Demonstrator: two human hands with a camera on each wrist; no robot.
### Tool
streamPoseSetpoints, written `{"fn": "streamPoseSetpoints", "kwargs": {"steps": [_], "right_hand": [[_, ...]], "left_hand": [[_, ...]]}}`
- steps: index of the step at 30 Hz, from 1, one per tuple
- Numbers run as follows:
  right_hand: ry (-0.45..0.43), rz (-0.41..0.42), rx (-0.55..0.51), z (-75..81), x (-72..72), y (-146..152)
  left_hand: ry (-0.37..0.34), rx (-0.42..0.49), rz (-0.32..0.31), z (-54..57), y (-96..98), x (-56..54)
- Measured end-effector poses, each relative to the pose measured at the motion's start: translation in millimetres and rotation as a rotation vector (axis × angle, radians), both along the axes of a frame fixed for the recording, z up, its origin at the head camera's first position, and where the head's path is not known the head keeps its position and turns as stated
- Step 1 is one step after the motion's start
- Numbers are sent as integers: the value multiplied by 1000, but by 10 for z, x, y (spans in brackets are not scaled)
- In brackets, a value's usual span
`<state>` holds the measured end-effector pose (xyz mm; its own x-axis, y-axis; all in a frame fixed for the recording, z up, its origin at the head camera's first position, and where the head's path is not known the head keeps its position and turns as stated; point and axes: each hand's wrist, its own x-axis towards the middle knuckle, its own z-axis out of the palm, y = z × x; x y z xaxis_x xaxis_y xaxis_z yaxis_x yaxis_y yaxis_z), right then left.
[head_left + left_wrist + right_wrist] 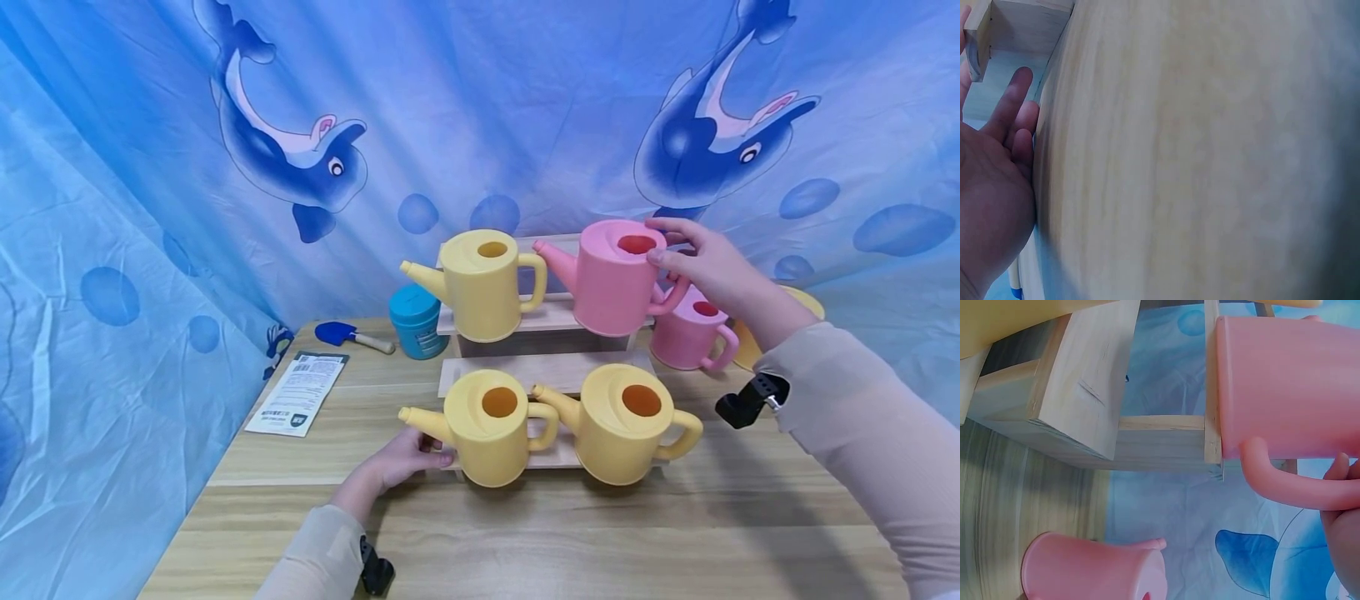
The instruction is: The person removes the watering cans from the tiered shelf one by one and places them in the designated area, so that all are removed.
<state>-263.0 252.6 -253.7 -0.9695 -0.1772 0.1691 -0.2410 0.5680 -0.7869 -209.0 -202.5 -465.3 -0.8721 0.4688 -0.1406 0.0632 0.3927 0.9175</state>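
Both grip, left hand (405,460) the wooden rack (555,367) at eight o'clock, right hand (705,260) the pink can (611,287), whose spout (557,265), nudged toward nine, could topple the upper yellow can (486,292).

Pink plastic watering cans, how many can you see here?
2. One pink plastic watering can is at the right of the top tier of the pale wooden stepped stand; the other can stands on the wood-grain table, right of the stand. Others might be hidden.
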Motion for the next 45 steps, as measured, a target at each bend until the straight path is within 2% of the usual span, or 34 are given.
{"fn": "streamPoseSetpoints", "kwargs": {"steps": [12, 18, 23, 28, 36, 42, 44, 45], "right_hand": [[26, -64, 24, -62, 80, 142], [27, -84, 2, -86, 125, 272], [41, -134, -20, -127, 159, 374], [49, -185, -84, -178, 207, 468], [82, -208, -210, -254, 302, 676], [37, -265, -302, -319, 370, 848], [25, -288, -305, -350, 395, 892], [14, -300, -296, -371, 406, 914]], "left_hand": [[-4, -1, 6, 24, 0, 18], [3, -10, 2, 34, -2, 24], [13, -32, 0, 26, -9, 13], [18, -29, -4, 22, -12, 5], [15, -33, -2, 18, -7, -1], [11, -32, 1, 7, -10, -16], [16, -30, -6, 9, -10, -16], [14, -27, -9, 48, 2, 3]]}}
